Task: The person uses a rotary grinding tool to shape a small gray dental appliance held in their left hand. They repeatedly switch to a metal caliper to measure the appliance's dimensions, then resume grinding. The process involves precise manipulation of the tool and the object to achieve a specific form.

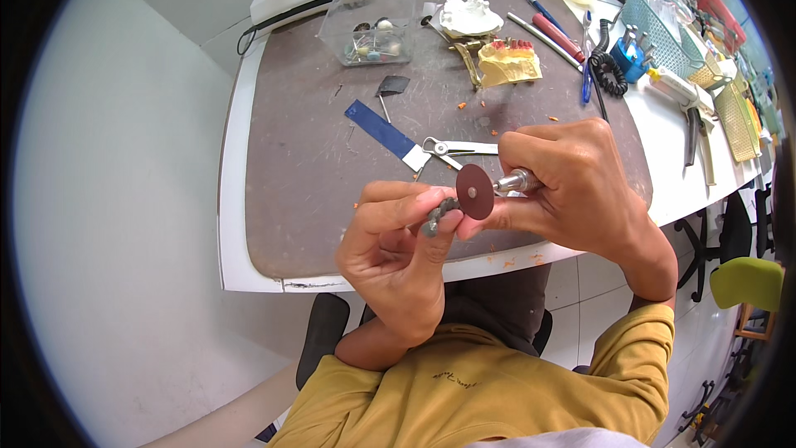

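Note:
Between the thumb and fingers of my left hand (390,261) is a small dark grey dental casting (439,217), shaped like a short curved row of teeth. My right hand (572,187) grips a silver rotary handpiece (519,182) fitted with a round reddish-brown cutting disc (474,191). The disc's edge is right beside the casting; whether they touch I cannot tell. Both hands are over the near edge of the brown mat (290,199). Just beyond them lie a metal caliper (441,148), partly hidden by my right hand, and a blue strip with a white end (377,126).
Farther back are a yellow dental model (508,65) with red teeth, a white plaster model (469,17) on a brass articulator and a clear box (367,37) of small tools. Pens, a blue bur holder (632,58), a coiled cord (609,75) and baskets (663,33) crowd the right.

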Demonstrator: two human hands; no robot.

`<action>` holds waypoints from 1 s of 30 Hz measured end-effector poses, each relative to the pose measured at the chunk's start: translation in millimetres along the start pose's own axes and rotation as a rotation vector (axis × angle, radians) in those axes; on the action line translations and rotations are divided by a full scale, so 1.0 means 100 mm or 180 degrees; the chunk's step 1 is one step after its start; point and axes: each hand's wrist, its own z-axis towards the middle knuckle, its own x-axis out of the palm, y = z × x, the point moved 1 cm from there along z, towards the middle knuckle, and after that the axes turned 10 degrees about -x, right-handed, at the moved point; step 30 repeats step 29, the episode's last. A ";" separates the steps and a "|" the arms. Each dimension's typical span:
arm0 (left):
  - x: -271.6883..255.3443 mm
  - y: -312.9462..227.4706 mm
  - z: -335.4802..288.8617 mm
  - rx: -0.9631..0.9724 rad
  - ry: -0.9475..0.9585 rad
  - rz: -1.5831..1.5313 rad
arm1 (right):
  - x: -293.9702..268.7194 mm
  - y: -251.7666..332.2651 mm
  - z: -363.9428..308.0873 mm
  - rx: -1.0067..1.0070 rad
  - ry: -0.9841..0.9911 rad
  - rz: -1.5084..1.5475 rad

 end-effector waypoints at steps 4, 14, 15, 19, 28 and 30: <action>-0.01 0.00 0.00 0.0009 0.0027 0.0024 | 0.00 0.00 0.00 -0.0042 0.0012 0.0022; 0.01 0.02 0.01 0.0044 0.0030 -0.0059 | -0.01 0.00 0.00 0.0053 -0.0021 0.0003; 0.01 0.02 0.01 0.0050 0.0055 -0.0051 | -0.02 0.00 -0.02 0.0074 0.0022 0.0023; 0.01 0.00 0.02 0.0063 0.0108 -0.0057 | 0.01 -0.01 -0.02 0.0020 0.0017 0.0109; 0.02 0.00 0.02 0.0056 0.0103 -0.0085 | 0.00 -0.01 -0.03 0.0158 -0.0039 0.0129; 0.01 0.01 0.02 0.0073 0.0106 -0.0061 | 0.00 -0.01 -0.03 0.0158 -0.0039 0.0129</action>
